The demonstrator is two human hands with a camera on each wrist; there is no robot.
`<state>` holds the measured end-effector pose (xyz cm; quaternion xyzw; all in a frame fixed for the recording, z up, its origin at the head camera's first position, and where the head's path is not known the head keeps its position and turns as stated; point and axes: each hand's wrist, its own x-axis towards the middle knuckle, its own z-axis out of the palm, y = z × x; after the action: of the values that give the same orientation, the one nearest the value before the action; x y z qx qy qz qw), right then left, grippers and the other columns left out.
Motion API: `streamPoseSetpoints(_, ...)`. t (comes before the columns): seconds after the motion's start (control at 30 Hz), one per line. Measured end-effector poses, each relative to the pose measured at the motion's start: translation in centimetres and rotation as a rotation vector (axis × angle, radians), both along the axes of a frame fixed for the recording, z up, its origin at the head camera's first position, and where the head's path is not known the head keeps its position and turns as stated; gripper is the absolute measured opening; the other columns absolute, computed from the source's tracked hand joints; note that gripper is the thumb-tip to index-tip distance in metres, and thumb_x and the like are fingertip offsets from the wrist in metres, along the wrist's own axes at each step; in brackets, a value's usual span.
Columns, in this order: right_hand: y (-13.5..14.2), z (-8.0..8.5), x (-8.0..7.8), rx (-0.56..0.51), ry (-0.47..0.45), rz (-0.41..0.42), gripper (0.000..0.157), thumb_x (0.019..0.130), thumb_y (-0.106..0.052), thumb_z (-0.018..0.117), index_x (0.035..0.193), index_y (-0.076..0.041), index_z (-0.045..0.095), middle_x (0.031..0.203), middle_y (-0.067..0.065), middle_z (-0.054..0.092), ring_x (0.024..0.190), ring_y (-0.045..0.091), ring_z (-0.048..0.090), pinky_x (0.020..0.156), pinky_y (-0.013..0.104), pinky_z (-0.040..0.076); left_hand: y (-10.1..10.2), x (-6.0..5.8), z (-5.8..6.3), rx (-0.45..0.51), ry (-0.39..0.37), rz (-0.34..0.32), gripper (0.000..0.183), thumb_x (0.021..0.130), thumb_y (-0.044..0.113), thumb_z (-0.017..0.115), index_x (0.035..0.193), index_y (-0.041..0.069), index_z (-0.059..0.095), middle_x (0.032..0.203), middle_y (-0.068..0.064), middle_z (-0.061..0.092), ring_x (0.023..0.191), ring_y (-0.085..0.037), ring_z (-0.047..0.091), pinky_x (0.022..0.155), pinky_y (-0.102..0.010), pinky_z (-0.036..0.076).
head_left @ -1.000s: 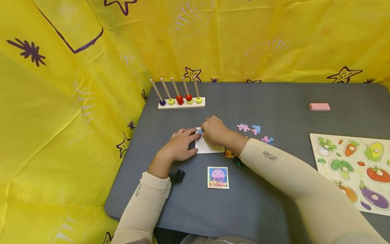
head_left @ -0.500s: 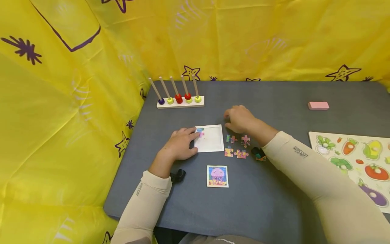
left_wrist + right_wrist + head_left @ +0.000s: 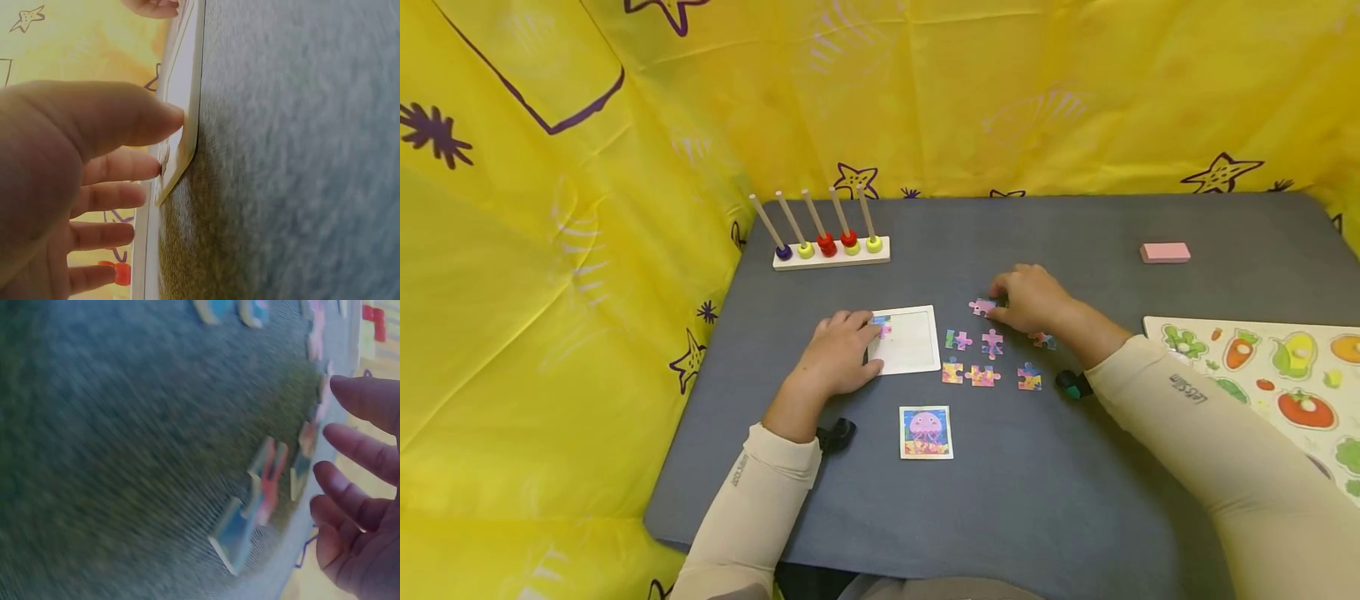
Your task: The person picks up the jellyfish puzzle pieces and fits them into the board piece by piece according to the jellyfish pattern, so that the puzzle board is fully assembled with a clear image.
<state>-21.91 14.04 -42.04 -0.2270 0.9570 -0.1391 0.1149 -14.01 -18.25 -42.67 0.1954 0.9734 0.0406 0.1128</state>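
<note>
Head view: the right hand [image 3: 1036, 298] is beside the pink piece [image 3: 981, 307], the uppermost loose one, right of the white tray [image 3: 913, 342].
Right fingers: loosely bent and, by the right wrist view, clasping nothing; I cannot tell whether a tip touches the pink piece.
Left hand [image 3: 837, 354]: relaxed over the tray's left edge, thumb on the rim near the lower corner, not clenched.
Tray: blue-and-pink puzzle part [image 3: 881, 322] in the upper left corner, beside the left fingertips; bare white elsewhere.
Picking up: judging by the pose, best pinch the thin piece by opposite sides, lift it straight up, and match it against the jellyfish card [image 3: 925, 432] before pressing it in.
Steadying: light left pressure on the rim should stop the tray sliding; fingers are better kept off the puzzle part.
Near pieces: the green-and-pink piece [image 3: 958, 340] lies just beside the tray's right rim, so a low sweep could knock it.
Room: gray cloth lies between tray and bead rack [image 3: 831, 254]; the vegetable board [image 3: 1266, 362] borders the right sleeve.
</note>
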Motion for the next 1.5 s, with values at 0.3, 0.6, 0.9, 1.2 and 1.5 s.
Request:
streamPoseSetpoints(0.3,-0.7,-0.6,0.1,-0.079,-0.013,-0.028,0.024,0.089,-0.022,0.079,0.101,-0.003,0.07,0.1,0.016,0.066,0.099,0.037,0.058,0.092,0.053,0.045,0.3,0.2,-0.3,0.058,-0.052,-0.041,0.057,0.101,0.034,0.059,0.152,0.011,0.049,0.159,-0.011,0.044,0.149,-0.03,0.038,0.122,-0.047,0.029)
streamPoseSetpoints(0.6,-3.0,0.9,-0.7,-0.176,-0.088,-0.048,0.01,0.093,-0.017,0.074,0.092,-0.008,0.07,0.087,0.007,0.069,0.084,0.027,0.061,0.08,0.045,0.049,0.1,0.3,-0.2,0.087,-0.069,-0.031,0.06,0.1,0.036,0.064,0.152,0.009,0.05,0.159,-0.012,0.043,0.149,-0.029,0.039,0.122,-0.045,0.03)
streamPoseSetpoints(0.9,-8.9,1.3,-1.2,-0.327,-0.314,0.006,0.009,0.093,-0.017,0.075,0.09,-0.009,0.076,0.079,0.006,0.073,0.071,0.017,0.062,0.067,0.031,0.048,0.0,0.1,-0.5,0.077,-0.053,-0.037,0.058,0.1,0.037,0.062,0.151,0.01,0.051,0.158,-0.01,0.046,0.148,-0.027,0.041,0.121,-0.044,0.032)
streamPoseSetpoints(1.2,-12.2,-0.2,-1.6,-0.34,-0.441,-0.06,0.006,0.093,-0.013,0.074,0.089,-0.009,0.078,0.076,0.005,0.073,0.068,0.015,0.063,0.063,0.026,0.048,0.2,0.0,-0.4,0.086,-0.058,-0.005,0.061,0.1,0.041,0.061,0.153,0.013,0.049,0.156,-0.009,0.048,0.145,-0.028,0.043,0.119,-0.047,0.035)
streamPoseSetpoints(1.5,-12.7,-0.1,-1.6,-0.171,-0.227,0.018,0.012,0.091,-0.02,0.074,0.082,-0.015,0.078,0.079,0.0,0.07,0.08,0.021,0.06,0.068,0.032,0.046,0.8,-0.1,-0.6,0.039,-0.017,-0.012,0.062,0.101,0.048,0.059,0.153,0.016,0.049,0.148,-0.009,0.051,0.135,-0.031,0.049,0.114,-0.048,0.039)
